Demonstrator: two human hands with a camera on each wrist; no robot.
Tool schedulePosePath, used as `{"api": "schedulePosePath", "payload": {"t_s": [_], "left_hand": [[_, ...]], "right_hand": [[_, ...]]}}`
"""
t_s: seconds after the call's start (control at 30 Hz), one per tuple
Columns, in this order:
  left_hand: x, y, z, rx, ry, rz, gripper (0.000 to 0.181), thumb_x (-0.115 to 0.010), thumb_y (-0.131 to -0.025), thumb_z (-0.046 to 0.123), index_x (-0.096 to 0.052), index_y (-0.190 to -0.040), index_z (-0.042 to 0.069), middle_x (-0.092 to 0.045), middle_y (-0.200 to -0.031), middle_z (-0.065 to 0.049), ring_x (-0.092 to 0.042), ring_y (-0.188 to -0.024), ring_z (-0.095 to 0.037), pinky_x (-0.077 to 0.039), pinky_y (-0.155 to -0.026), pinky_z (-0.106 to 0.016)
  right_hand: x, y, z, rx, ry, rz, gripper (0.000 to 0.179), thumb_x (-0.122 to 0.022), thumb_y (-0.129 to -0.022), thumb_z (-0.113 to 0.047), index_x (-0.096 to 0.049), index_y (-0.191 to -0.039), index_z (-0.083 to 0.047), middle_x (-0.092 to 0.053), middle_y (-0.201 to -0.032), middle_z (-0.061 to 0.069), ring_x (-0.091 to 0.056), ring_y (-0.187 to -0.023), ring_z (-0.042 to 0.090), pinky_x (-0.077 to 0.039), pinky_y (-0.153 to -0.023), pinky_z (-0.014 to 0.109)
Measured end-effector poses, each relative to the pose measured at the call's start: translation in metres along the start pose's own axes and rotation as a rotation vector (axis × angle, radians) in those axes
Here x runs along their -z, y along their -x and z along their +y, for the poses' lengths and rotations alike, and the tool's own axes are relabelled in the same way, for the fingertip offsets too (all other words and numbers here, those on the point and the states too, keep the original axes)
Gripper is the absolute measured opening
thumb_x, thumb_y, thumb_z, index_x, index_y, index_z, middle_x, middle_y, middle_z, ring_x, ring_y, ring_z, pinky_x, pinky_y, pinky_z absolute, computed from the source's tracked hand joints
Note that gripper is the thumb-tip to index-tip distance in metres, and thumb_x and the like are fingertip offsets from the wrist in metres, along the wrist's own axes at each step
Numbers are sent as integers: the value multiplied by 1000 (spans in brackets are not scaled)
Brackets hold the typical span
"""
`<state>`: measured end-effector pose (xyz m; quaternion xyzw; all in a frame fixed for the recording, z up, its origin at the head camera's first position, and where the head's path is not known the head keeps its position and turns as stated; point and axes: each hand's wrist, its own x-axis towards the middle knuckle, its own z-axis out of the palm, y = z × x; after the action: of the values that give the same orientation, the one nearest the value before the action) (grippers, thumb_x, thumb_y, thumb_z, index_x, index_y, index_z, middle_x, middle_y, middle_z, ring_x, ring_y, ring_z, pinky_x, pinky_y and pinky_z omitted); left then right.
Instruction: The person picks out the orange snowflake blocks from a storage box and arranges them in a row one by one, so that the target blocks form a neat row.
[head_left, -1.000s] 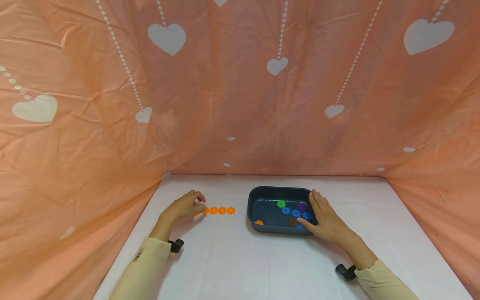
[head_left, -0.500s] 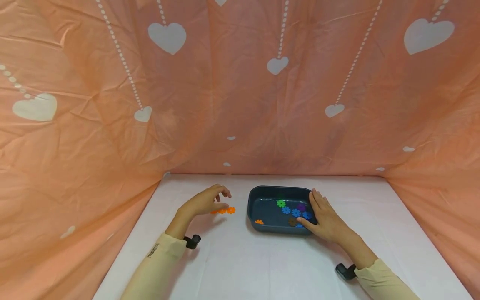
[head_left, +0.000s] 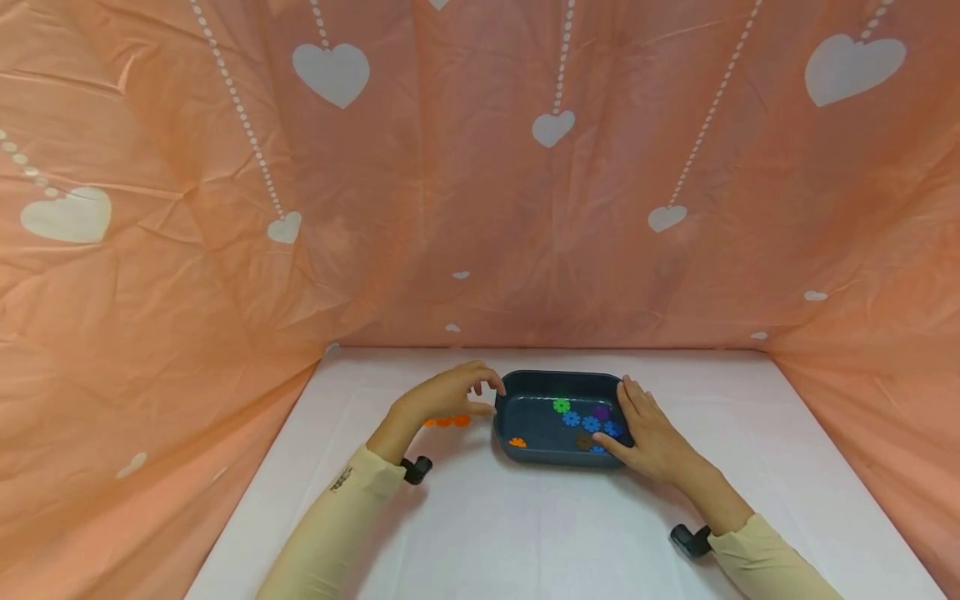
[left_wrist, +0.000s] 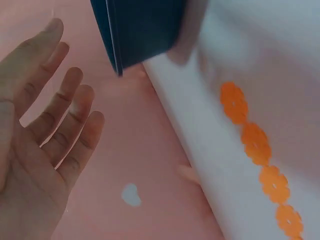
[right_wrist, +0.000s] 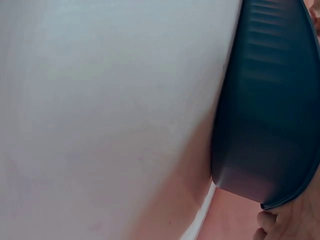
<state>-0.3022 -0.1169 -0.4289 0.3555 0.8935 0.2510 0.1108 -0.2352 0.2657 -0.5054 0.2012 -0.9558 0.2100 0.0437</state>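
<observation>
A dark blue rectangular tray [head_left: 551, 458] stands on the white table. My right hand [head_left: 654, 442] holds its right end, fingers along the outer wall and thumb over the inside. My left hand [head_left: 444, 395] is at the tray's left end, fingers loosely bent; the left wrist view shows nothing in it. Below that hand lies a row of orange flower-shaped plastic discs [left_wrist: 256, 143], partly hidden in the head view. Inside the tray are a green disc [head_left: 562, 406], several blue discs [head_left: 591, 424], a purple disc [head_left: 602, 412], a brown disc [head_left: 583, 442] and an orange disc [head_left: 517, 442].
The white tabletop [head_left: 517, 533] extends in front of the tray and to both sides. A peach curtain [head_left: 480, 208] with white hearts hangs behind the table and along its sides. A black wrist camera [head_left: 417, 470] sits on the left wrist, another [head_left: 690, 540] on the right.
My left hand has moved right, from the left end of the orange row to the tray's left rim. The right hand and the tray have stayed in place.
</observation>
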Motion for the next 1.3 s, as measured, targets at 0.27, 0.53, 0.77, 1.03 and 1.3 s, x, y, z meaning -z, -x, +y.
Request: {"api": "schedulePosePath", "payload": {"t_s": [0.27,0.53,0.77,1.03,1.3], "left_hand": [[-9,-26,12,-45,-67,-96,38,-87,-93,21,-75,-129,12,-65,-127,-10,-63,-111,-27,-53,-94,-35],[-23,-45,13,-57,-193,-179,40,-88,-91,29,-76,-128,19,-66,-125,-2,-64,-109,-20,-53,-95,-31],[-28,-55,19,-113,-415,-202,44,-92,-85,41,-77,-124,27,-68,-120,6,-62,-109,-12,-47,-106,-35],[-35,-62,29,-64,-449,-261,42,-92,-83,47,-78,-120,32,-68,-118,9,-61,-111,-11,-45,-107,-34],[-46,-64,33,0,-462,-326,31,-90,-88,42,-77,-114,34,-67,-110,14,-59,-104,-6,-44,-104,-33]], "right_hand": [[0,0,0,2,3,-1,105,-66,-102,-56,-21,-162,16,-13,-173,34,-15,-160,53,-14,-129,62],[-1,1,-1,-2,-6,-3,105,-66,-102,-56,-20,-163,15,-13,-173,34,-15,-160,53,-15,-129,63],[0,1,-1,-3,-6,5,105,-67,-102,-56,-21,-163,15,-13,-173,34,-15,-160,53,-15,-129,63],[1,0,-1,-1,-8,7,105,-67,-101,-56,-21,-162,16,-13,-173,34,-15,-160,53,-15,-129,63],[1,1,-1,6,-4,12,104,-68,-101,-55,-22,-162,16,-14,-173,35,-16,-159,54,-16,-128,65]]}}
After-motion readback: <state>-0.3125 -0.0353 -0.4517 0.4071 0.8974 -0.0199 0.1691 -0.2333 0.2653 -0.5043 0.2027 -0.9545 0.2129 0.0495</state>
